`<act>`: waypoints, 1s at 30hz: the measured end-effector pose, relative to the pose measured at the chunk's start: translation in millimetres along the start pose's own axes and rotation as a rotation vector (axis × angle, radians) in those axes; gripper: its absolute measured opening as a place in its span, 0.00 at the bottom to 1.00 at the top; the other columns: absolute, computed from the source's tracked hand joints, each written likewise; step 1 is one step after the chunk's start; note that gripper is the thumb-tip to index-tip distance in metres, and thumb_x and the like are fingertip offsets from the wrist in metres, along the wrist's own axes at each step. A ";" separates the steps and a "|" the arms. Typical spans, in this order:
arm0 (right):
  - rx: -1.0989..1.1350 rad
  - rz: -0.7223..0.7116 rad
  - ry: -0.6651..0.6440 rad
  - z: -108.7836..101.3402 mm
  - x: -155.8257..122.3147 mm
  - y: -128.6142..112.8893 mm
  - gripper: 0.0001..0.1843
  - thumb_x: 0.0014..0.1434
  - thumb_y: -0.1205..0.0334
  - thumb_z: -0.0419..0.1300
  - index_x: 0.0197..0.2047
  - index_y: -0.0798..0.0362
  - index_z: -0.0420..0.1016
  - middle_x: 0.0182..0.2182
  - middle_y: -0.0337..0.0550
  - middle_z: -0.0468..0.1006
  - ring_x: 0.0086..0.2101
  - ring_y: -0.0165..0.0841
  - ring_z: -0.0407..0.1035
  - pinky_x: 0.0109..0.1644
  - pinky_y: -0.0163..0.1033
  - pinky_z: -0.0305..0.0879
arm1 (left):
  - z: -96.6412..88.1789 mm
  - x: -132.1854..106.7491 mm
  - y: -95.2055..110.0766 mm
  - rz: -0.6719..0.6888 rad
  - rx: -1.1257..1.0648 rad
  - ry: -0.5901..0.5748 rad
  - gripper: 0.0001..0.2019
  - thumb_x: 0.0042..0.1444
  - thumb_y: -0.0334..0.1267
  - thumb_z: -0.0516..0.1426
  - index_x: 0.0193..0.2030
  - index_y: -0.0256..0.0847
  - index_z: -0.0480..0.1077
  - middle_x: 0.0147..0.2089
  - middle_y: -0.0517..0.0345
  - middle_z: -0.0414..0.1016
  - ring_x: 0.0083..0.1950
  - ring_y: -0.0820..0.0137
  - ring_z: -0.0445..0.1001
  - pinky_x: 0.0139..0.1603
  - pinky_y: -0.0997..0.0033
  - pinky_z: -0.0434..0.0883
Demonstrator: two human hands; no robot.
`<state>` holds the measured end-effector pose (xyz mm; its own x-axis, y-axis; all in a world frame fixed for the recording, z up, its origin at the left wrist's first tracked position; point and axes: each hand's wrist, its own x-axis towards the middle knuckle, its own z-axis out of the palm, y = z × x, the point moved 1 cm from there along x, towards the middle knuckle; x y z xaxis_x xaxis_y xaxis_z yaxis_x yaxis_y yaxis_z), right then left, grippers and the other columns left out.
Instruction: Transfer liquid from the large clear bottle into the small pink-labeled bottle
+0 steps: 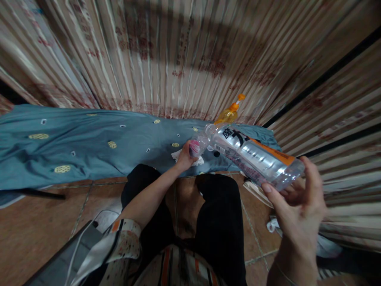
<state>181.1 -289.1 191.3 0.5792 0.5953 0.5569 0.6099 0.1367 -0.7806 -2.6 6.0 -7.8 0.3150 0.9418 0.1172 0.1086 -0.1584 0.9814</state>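
My right hand (300,202) grips the base end of a large clear plastic bottle (258,153) with a silver, black and orange label. This bottle lies tilted in the air, its open neck pointing left and slightly up. Wrapped round a small clear plastic bottle (202,140) with something pink on it is my left hand (186,157). The small bottle's top end is close to the big bottle's mouth; whether they touch I cannot tell. A crumpled white tissue (176,155) shows beneath my left hand. Behind the big bottle stands a yellow bottle with an orange pump (228,114).
A teal patterned cloth (89,147) covers the low surface before my knees. A pleated curtain (178,59) hangs along its far side and on the right. A small black round thing (217,154) lies under the big bottle. Tiled floor (184,198) shows below.
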 end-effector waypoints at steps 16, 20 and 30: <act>0.040 -0.027 -0.008 -2.1 1.1 1.0 0.69 0.50 0.38 0.99 0.89 0.43 0.80 0.61 0.53 0.97 0.54 0.52 0.94 0.60 0.55 0.95 | 0.6 -2.5 8.2 -0.030 0.014 0.000 0.52 0.45 0.21 0.80 0.79 0.50 0.77 0.82 0.44 0.86 0.91 0.36 0.80 0.98 0.27 0.73; 0.053 -0.032 -0.013 -3.0 1.1 0.4 0.68 0.52 0.42 0.99 0.89 0.44 0.81 0.60 0.51 0.97 0.53 0.48 0.94 0.60 0.49 0.94 | 1.1 -2.3 8.1 -0.023 0.012 0.003 0.52 0.45 0.22 0.80 0.78 0.49 0.77 0.80 0.45 0.86 0.89 0.36 0.81 0.98 0.26 0.73; 0.019 -0.051 -0.022 -3.0 3.5 0.4 0.67 0.53 0.37 0.97 0.88 0.44 0.80 0.59 0.53 0.96 0.52 0.53 0.94 0.62 0.59 0.95 | -0.2 -2.5 9.7 -0.024 -0.026 0.007 0.52 0.44 0.21 0.81 0.77 0.50 0.78 0.78 0.48 0.87 0.89 0.36 0.80 0.99 0.25 0.72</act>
<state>185.0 -289.4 193.8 0.5357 0.6046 0.5895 0.6274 0.1823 -0.7571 -2.5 2.1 1.4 0.3057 0.9474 0.0947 0.0914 -0.1282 0.9875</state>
